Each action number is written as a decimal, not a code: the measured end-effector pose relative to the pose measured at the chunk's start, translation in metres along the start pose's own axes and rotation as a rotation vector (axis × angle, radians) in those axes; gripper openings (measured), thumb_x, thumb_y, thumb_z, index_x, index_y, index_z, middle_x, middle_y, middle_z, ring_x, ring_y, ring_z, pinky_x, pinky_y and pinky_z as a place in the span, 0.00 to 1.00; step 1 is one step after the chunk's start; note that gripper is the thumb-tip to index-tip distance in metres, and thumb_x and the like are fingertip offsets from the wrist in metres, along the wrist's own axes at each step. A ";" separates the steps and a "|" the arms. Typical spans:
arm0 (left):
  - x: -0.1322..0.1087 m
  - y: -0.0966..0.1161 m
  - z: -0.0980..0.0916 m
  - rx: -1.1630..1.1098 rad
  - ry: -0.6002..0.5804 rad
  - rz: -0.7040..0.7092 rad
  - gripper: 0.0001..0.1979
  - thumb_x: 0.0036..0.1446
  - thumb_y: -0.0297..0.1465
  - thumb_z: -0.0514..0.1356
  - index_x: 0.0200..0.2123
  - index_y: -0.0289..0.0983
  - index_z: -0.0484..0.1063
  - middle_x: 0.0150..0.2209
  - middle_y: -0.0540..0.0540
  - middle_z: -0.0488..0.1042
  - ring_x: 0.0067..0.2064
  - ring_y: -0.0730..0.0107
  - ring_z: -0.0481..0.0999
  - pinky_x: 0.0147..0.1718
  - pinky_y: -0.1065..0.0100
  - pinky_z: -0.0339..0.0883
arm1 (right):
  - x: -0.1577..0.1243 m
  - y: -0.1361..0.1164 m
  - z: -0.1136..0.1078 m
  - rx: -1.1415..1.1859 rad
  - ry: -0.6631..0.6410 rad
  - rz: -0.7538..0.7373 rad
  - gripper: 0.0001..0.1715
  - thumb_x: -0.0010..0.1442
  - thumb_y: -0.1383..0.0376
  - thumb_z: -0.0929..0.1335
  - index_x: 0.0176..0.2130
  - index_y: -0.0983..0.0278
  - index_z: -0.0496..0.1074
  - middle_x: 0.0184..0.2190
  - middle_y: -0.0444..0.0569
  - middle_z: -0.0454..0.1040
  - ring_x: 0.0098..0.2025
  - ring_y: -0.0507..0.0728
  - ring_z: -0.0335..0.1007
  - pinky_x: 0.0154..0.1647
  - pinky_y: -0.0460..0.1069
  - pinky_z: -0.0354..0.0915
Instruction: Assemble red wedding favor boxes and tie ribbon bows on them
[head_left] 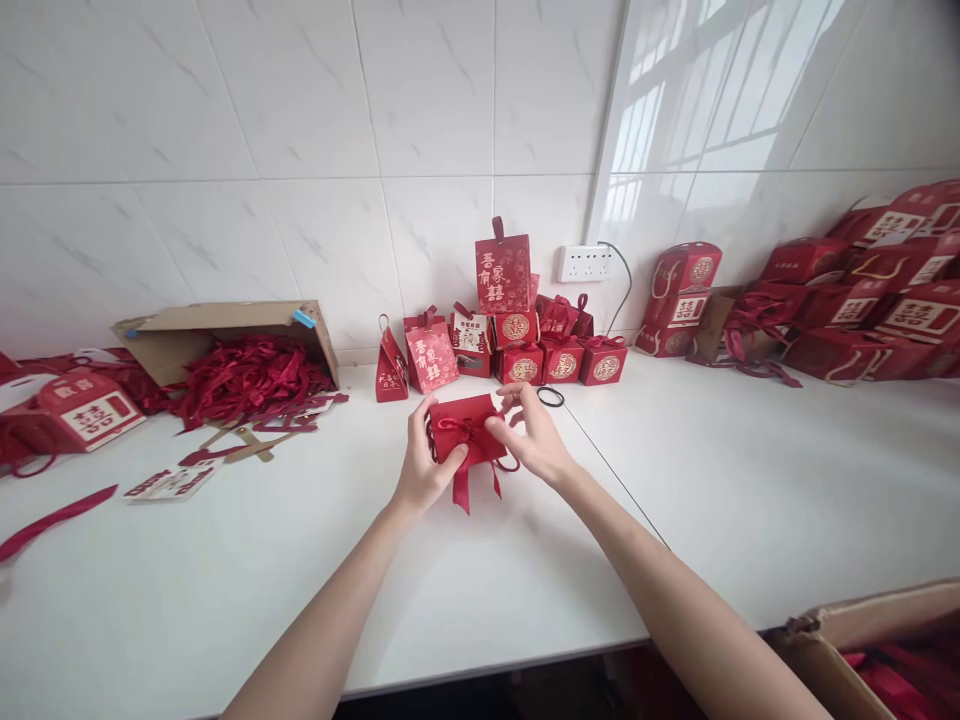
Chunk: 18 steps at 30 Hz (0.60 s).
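A small red gift box (450,412) is held over the white table (480,600), tied with a red ribbon bow (466,430) whose tails hang down its front. My left hand (421,472) grips the box from the left, thumb pressed on the front near the bow. At the right side, my right hand (541,442) has its fingers curved and apart, its thumb close to the bow; whether it touches the box I cannot tell. Dark red cord loops (511,465) show at the box's sides.
Finished-looking red boxes (517,327) stand against the tiled wall. A cardboard box (225,317) spills red ribbons (251,375) at left. More red boxes (840,305) are piled at right. A black cord ring (551,397) lies behind my right hand. Another carton (847,620) stands at lower right.
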<state>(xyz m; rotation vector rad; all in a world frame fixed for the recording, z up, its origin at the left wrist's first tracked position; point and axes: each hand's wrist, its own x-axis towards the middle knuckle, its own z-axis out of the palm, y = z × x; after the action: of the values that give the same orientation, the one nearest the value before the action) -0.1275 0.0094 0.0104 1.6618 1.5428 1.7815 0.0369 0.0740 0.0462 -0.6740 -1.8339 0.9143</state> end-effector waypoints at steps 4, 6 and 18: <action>0.002 0.005 -0.001 -0.038 -0.014 -0.008 0.29 0.49 0.39 0.61 0.53 0.39 0.58 0.53 0.40 0.64 0.54 0.58 0.67 0.51 0.61 0.64 | -0.003 -0.003 0.005 -0.110 -0.116 -0.038 0.20 0.49 0.52 0.70 0.36 0.61 0.63 0.32 0.46 0.69 0.30 0.54 0.66 0.33 0.51 0.65; 0.004 0.009 -0.001 -0.052 0.034 -0.056 0.20 0.52 0.42 0.57 0.44 0.38 0.63 0.50 0.41 0.67 0.50 0.61 0.69 0.48 0.63 0.65 | -0.002 0.001 0.008 -0.054 -0.126 -0.019 0.15 0.53 0.53 0.67 0.30 0.61 0.64 0.29 0.45 0.69 0.28 0.53 0.65 0.31 0.50 0.64; -0.003 0.015 0.009 0.031 0.262 -0.078 0.05 0.55 0.33 0.53 0.28 0.39 0.61 0.51 0.44 0.66 0.55 0.63 0.65 0.50 0.65 0.63 | 0.005 0.013 0.013 0.369 -0.039 0.281 0.29 0.47 0.43 0.68 0.19 0.62 0.56 0.14 0.37 0.58 0.17 0.47 0.54 0.20 0.45 0.53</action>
<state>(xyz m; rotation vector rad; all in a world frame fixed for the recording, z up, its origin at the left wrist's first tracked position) -0.1120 0.0053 0.0189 1.4039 1.7245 2.0065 0.0237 0.0809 0.0346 -0.6911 -1.5662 1.4176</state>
